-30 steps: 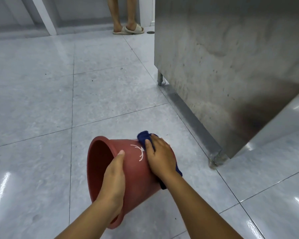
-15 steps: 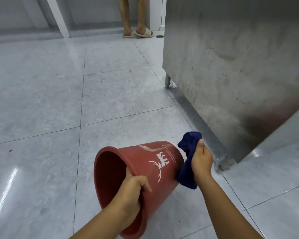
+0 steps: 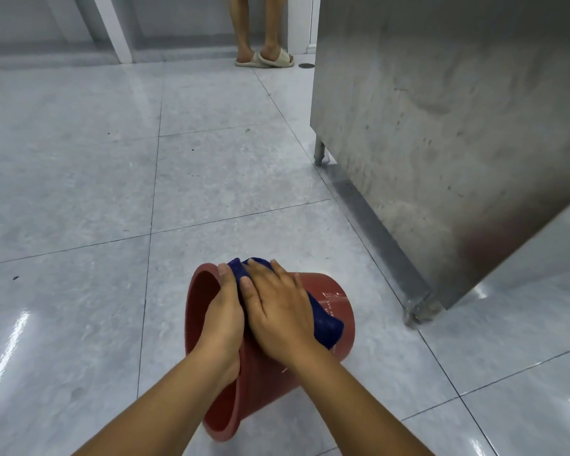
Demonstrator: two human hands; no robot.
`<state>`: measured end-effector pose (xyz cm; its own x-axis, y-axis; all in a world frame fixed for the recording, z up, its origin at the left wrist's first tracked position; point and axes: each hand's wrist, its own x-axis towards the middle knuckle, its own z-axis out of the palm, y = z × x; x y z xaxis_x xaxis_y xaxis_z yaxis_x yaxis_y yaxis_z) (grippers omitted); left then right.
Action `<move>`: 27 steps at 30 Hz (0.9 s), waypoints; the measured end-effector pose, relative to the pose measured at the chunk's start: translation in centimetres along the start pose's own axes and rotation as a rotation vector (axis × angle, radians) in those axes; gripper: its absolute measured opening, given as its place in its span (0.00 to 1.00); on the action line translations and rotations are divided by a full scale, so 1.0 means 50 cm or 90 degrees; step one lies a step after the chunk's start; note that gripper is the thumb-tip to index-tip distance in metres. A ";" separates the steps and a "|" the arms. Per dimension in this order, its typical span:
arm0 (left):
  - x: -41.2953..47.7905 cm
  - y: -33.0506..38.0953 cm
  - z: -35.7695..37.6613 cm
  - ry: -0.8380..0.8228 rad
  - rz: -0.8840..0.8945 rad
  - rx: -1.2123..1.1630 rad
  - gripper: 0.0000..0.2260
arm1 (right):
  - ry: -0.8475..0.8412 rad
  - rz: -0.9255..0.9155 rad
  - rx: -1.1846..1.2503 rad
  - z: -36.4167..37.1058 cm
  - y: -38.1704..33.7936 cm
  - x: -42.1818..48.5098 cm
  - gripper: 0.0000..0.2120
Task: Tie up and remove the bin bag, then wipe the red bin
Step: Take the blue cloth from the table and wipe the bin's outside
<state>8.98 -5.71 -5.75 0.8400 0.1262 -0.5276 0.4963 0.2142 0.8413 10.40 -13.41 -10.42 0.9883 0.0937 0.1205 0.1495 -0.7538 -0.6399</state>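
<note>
The red bin (image 3: 334,311) is held on its side above the floor, its open mouth facing left and its base to the right. My left hand (image 3: 222,319) grips the bin's rim near the top. My right hand (image 3: 278,311) lies flat on the bin's upper side, pressing a dark blue cloth (image 3: 324,320) against it. The cloth sticks out beyond my fingertips and past my wrist side. No bin bag is in view.
A stainless steel cabinet (image 3: 441,126) on short legs stands close on the right. Grey glossy floor tiles (image 3: 79,192) spread to the left and ahead. A person's legs in pale slippers (image 3: 264,59) stand at the far end, next to a white post (image 3: 112,24).
My right hand has brought the cloth from the bin's base end up onto its side near the rim. My left hand has shifted its grip up along the rim, and the bin has turned.
</note>
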 end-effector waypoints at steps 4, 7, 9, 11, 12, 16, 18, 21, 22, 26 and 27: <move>0.015 -0.004 -0.018 0.020 -0.021 0.020 0.30 | -0.005 0.059 -0.023 -0.002 0.030 0.034 0.23; 0.020 -0.005 -0.031 0.026 -0.021 0.050 0.29 | 0.008 0.110 -0.045 -0.002 0.069 0.042 0.24; 0.023 -0.006 -0.037 0.025 -0.011 0.061 0.27 | 0.029 0.148 -0.068 -0.008 0.099 0.043 0.24; 0.024 -0.009 -0.038 0.022 0.004 0.070 0.25 | 0.055 0.188 -0.072 -0.016 0.129 0.042 0.22; 0.025 -0.012 -0.038 0.018 0.014 0.075 0.25 | 0.066 0.213 -0.063 -0.021 0.144 0.042 0.22; 0.023 -0.017 -0.032 -0.021 0.035 0.096 0.27 | 0.094 0.365 -0.010 -0.037 0.211 0.041 0.22; 0.022 -0.022 -0.035 -0.026 0.046 0.102 0.27 | 0.112 0.466 0.105 -0.046 0.244 0.042 0.21; 0.026 -0.033 -0.050 -0.034 0.067 0.114 0.24 | 0.246 0.590 0.445 -0.083 0.270 0.027 0.20; 0.028 -0.033 -0.056 -0.041 0.068 0.103 0.22 | 0.286 0.591 0.495 -0.099 0.271 0.020 0.20; 0.037 -0.017 -0.067 -0.076 0.043 0.035 0.08 | 0.318 0.437 0.416 -0.132 0.196 -0.001 0.18; 0.038 -0.015 -0.064 -0.083 0.039 0.047 0.07 | 0.304 0.376 0.379 -0.126 0.160 -0.004 0.19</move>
<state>9.50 -2.54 -7.73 0.8884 0.0085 -0.4590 0.4536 0.1374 0.8805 11.22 -23.53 -10.79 0.8120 -0.5683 -0.1331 -0.2474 -0.1287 -0.9603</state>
